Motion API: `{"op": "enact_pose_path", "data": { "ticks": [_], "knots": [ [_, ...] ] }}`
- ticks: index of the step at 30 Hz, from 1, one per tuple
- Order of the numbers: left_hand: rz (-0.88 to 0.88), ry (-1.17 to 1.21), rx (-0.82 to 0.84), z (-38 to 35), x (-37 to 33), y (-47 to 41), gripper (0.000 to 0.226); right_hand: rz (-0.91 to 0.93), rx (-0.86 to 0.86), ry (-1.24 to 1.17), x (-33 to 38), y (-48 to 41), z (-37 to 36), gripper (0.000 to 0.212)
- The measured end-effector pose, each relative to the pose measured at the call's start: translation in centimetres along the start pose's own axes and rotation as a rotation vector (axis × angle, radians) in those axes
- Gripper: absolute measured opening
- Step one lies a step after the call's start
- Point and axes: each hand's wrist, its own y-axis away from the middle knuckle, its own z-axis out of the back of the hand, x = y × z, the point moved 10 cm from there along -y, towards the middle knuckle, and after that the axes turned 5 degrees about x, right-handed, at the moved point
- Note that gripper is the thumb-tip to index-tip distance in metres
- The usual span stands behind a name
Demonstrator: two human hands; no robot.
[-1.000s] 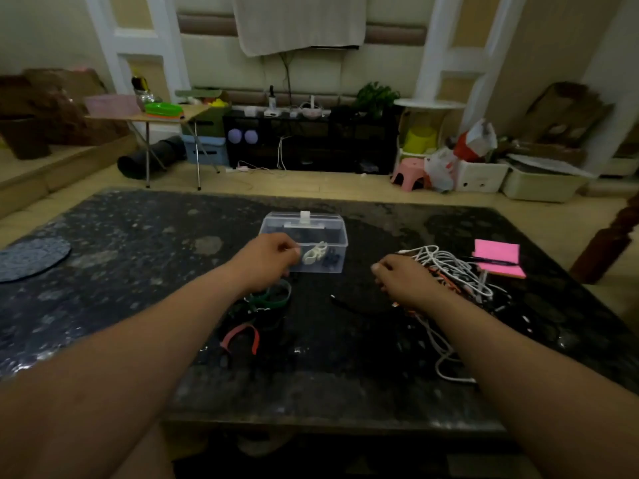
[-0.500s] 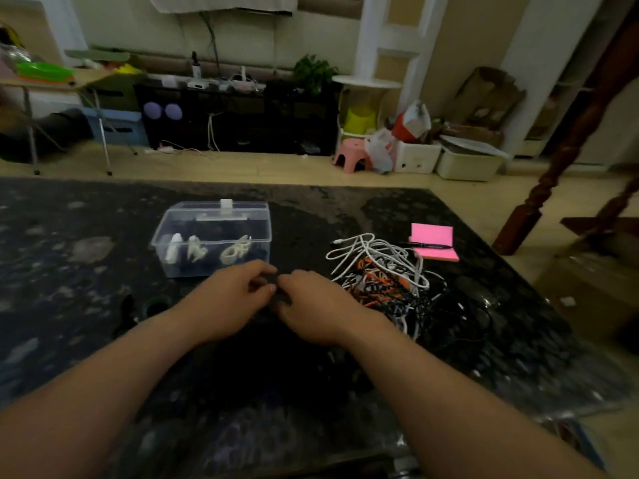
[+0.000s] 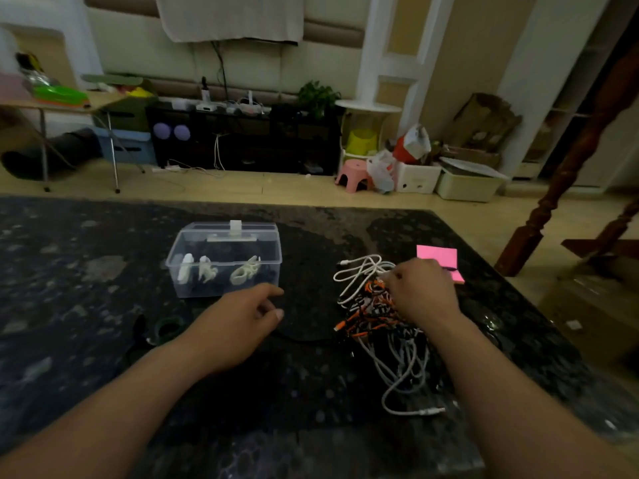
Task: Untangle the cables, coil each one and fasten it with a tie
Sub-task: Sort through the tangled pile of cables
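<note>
Cables (image 3: 370, 321) heaped under and just short of right hand (image 3: 423, 293) fingertips, probably dipped in to single out one strand; grasp hidden, could not tell. Left hand (image 3: 238, 326) relaxed, empty, beside heap, box (image 3: 224, 261) just beyond fingertips, seemingly ready to help.

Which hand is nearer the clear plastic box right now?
Left. The left hand lies just in front of the clear box, fingertips near its front right corner. The right hand is farther off to the box's right, on the cable tangle.
</note>
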Motion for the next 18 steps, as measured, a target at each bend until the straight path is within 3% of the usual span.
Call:
{"op": "enact_pose_path", "data": {
  "ticks": [5,7,9,12,14,17,18],
  "knots": [
    [-0.051,-0.009,-0.007,-0.1,-0.4,0.3,0.042,-0.163,-0.301,-0.793,-4.2,-0.3,5.1,0.027],
    [-0.068,0.021,-0.043,0.1,-0.3,0.2,0.048,-0.105,-0.453,-0.921,-3.2,1.2,8.1,0.025],
    [-0.110,0.075,-0.153,1.0,-0.7,0.3,0.065,0.110,-0.446,-0.879,1.4,2.9,10.5,0.022],
    [-0.239,0.068,-0.313,2.8,-3.2,1.0,0.091,0.446,-0.057,-0.608,11.3,5.4,8.0,0.017],
    [-0.306,0.064,-0.257,2.3,-4.5,0.9,0.073,0.666,0.063,-0.362,16.2,7.9,5.8,0.025],
    [-0.223,0.209,-0.148,1.4,-4.0,0.7,0.005,0.726,0.074,-0.388,17.0,8.3,5.4,0.016],
    [-0.169,0.252,-0.176,1.9,-3.3,0.7,0.013,0.682,0.100,-0.433,16.0,7.6,5.2,0.014]
  ]
}}
